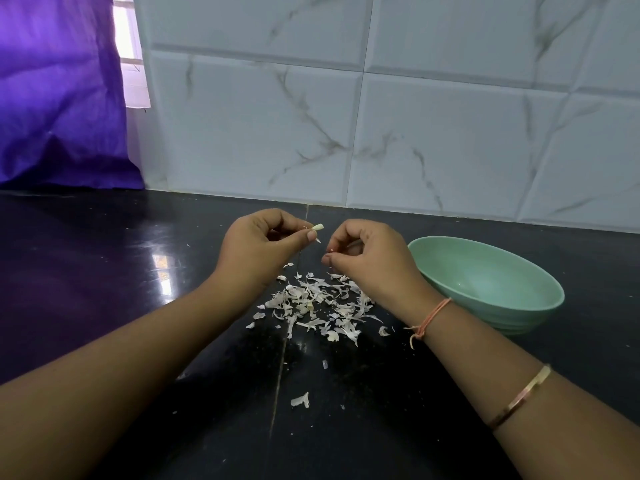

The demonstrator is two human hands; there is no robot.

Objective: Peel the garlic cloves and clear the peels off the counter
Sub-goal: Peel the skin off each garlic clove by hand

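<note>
A metal bangle (519,396) and a thread bracelet (429,318) are worn on the right forearm, nearest the lens, and a stray peel (300,400) is seen on the black counter (104,271) between the two arms. Further in, a garlic clove (318,227) is pinched between thumb and forefinger of the left hand (263,244), held above the counter, its pale tip exposed and a wisp of skin apparently hanging from it. The right hand (367,258) is held just beside it, fingers curled and thumb set to forefinger; whether a scrap is caught there cannot be told. Beneath both, the pile of peels (318,303) is spread, with a green bowl (502,315) just to its right. The loose skin would best be caught at its free edge and drawn along the clove, the clove being turned rather than squeezed, and the work done over the pile so that scraps are not scattered wider.
</note>
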